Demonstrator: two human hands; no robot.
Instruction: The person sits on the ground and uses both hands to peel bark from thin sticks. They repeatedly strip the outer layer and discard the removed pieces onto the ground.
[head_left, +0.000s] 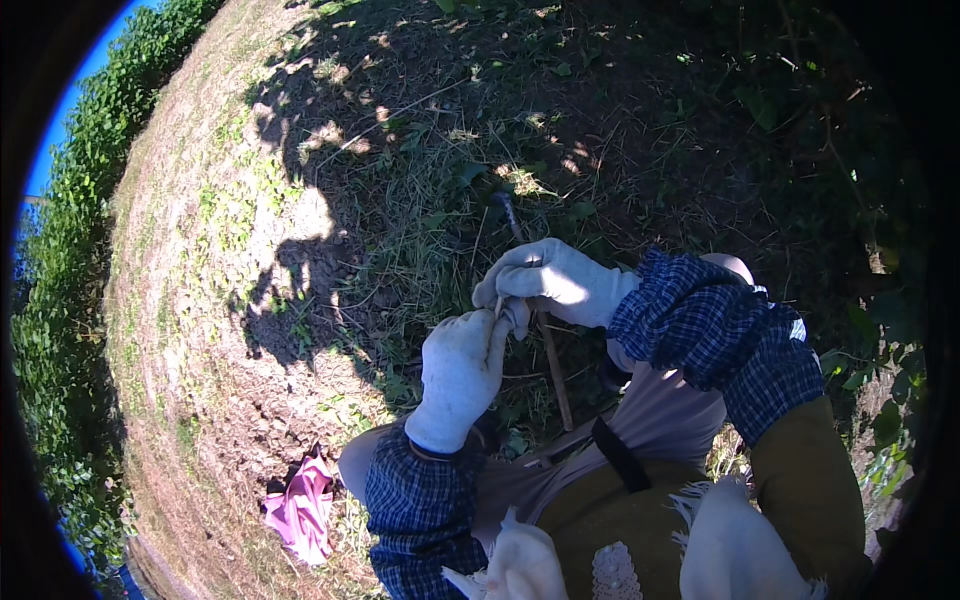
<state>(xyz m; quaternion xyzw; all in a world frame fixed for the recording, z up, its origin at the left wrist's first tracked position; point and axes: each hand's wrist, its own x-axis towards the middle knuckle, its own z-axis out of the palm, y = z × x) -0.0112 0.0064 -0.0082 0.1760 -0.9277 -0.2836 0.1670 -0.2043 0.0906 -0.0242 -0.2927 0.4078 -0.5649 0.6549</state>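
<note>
My left hand (459, 371), in a white knit work glove, meets my right hand in front of me, fingertips touching. The gloved right hand (564, 281) has its fingers bent inward. A small pale thing, perhaps a stem or a glove fingertip, shows between the fingers; I cannot tell which. Beneath the hands, a tool with a wooden handle (556, 371) lies over the grass, its dark metal end (504, 201) pointing away from me. The hands cover the middle of the tool. Blue checked sleeve covers reach up both forearms.
Cut grass and weeds (420, 225) cover the shaded ground ahead. A pink cloth (304, 510) lies on dry soil at the lower left. Leafy vines (889, 397) stand close on the right, and a green hedge (64, 300) runs along the far left.
</note>
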